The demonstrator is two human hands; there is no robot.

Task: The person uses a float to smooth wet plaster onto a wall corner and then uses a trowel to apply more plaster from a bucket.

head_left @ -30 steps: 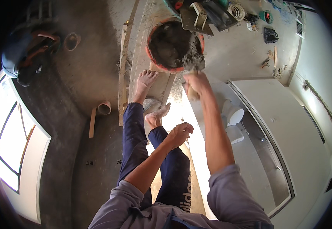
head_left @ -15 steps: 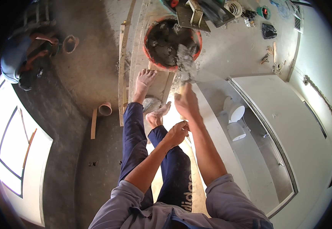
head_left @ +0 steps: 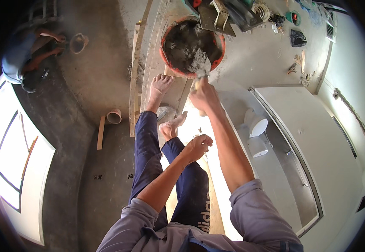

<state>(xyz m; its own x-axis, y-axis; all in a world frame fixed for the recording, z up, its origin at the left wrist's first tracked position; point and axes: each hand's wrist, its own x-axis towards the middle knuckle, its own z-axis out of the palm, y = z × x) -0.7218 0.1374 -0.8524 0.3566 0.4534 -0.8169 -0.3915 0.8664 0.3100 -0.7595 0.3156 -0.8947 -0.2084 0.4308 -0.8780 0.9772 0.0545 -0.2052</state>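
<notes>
My right hand (head_left: pixel 205 97) is closed round the handle of a trowel (head_left: pixel 201 66). Grey mortar sits on the blade, which is at the near rim of a round basin (head_left: pixel 222 51) with an orange-red edge. Wet mortar (head_left: pixel 186 42) fills much of that basin. Nearer my body, over my right leg, my left hand (head_left: pixel 197 148) is closed with bent fingers; what they hold, if anything, is hidden. It is apart from the right wrist. Beyond the basin lies a flat dark board with a bracket-like handle (head_left: pixel 221 15).
My bare feet (head_left: pixel 162 86) rest on a plank platform (head_left: pixel 178 92) high above the floor. A white partition (head_left: pixel 291 101) stands on the right, with a toilet (head_left: pixel 257 126) behind it. Far left, another person (head_left: pixel 18 63) crouches by a bucket (head_left: pixel 78 43). A bucket (head_left: pixel 114 116) stands below.
My right hand has drawn the trowel slightly toward me and left, from the basin's right side to its near edge. My left hand has come apart from the right forearm.
</notes>
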